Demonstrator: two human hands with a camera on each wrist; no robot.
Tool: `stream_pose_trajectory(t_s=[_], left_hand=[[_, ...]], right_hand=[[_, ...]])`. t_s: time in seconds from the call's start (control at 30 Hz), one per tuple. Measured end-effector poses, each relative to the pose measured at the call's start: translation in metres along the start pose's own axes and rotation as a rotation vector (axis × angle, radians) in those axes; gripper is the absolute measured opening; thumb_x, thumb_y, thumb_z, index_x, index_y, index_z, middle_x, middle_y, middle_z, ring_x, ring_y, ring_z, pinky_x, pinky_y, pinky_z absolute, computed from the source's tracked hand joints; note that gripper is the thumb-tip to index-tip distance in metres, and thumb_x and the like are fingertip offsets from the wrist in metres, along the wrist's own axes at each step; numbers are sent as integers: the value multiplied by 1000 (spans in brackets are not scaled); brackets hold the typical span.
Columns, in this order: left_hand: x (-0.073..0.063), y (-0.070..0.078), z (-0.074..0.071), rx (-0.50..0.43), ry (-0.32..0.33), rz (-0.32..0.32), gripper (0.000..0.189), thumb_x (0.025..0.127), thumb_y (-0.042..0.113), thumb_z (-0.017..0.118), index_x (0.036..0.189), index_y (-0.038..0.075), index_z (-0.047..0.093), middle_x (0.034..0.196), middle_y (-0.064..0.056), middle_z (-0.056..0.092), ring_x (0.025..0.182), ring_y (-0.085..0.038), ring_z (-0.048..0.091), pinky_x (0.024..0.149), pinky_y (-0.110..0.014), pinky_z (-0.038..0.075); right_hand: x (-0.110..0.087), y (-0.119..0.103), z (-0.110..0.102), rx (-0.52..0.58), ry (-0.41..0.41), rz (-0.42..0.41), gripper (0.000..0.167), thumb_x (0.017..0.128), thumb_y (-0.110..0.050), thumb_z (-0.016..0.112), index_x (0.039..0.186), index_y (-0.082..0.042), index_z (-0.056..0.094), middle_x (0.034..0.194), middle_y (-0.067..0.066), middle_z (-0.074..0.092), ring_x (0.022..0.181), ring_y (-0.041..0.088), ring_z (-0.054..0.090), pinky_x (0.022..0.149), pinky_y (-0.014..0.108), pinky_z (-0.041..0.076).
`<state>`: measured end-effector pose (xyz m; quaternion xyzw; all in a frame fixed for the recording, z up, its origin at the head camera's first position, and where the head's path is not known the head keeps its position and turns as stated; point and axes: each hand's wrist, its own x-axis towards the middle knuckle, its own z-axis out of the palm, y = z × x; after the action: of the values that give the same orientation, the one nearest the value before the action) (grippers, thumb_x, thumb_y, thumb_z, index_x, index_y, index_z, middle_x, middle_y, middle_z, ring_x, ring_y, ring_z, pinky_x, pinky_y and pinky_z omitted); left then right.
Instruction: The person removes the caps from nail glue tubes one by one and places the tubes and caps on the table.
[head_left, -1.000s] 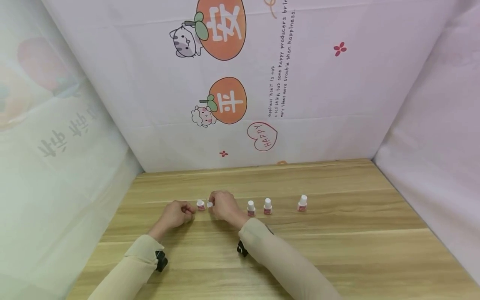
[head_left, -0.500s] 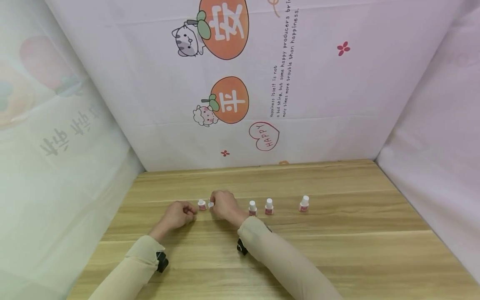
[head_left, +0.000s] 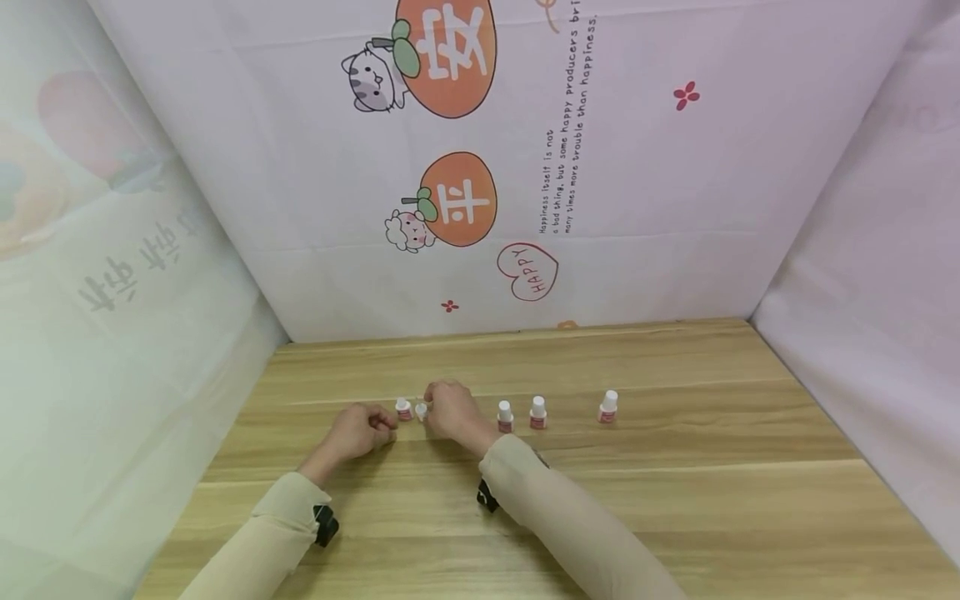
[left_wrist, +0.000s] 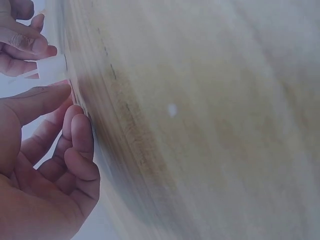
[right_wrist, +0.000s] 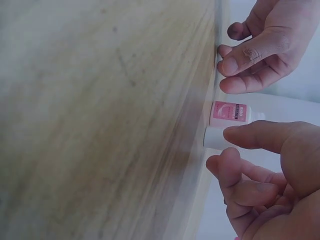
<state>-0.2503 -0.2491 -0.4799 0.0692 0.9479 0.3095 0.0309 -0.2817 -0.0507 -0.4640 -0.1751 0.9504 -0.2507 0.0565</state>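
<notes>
Rightward edges the right hand [head_left: 452, 413], bent fingers perhaps releasing, I can't tell, the small white cylindrical cap [right_wrist: 214, 138] beside the pink-labelled white bottle [right_wrist: 230, 112], toward the back-left of the wooden bench [head_left: 750, 500], left hand [head_left: 355, 429] slack, empty.

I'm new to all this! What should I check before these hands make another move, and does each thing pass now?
1. Small white plastic bottle with pink label standing upright: ok.
2. That bottle's tall cap off: ok; its narrow neck shows.
3. Left hand steadying that bottle: not ok; in the right wrist view a gap shows between its fingers and the bottle.
4. Right hand gripping the white cylindrical cap beside the bottle: cannot tell; the thumb overlaps it, but a firm pinch isn't clear.
5. Three other small white bottles with tall white caps upright and capped: ok; they stand off to the right.
</notes>
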Motion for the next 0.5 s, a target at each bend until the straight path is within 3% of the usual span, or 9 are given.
stream_pose_trajectory(t_s=[0.5], left_hand=[[-1, 2, 4, -6, -18, -22, 9, 81, 6, 77, 89, 9, 74, 78, 1, 69, 69, -10, 56, 62, -23, 46]], right_hand=[[-17, 3, -7, 14, -3, 4, 35, 86, -17, 73, 120, -6, 70, 123, 8, 71, 117, 32, 63, 102, 41, 51]])
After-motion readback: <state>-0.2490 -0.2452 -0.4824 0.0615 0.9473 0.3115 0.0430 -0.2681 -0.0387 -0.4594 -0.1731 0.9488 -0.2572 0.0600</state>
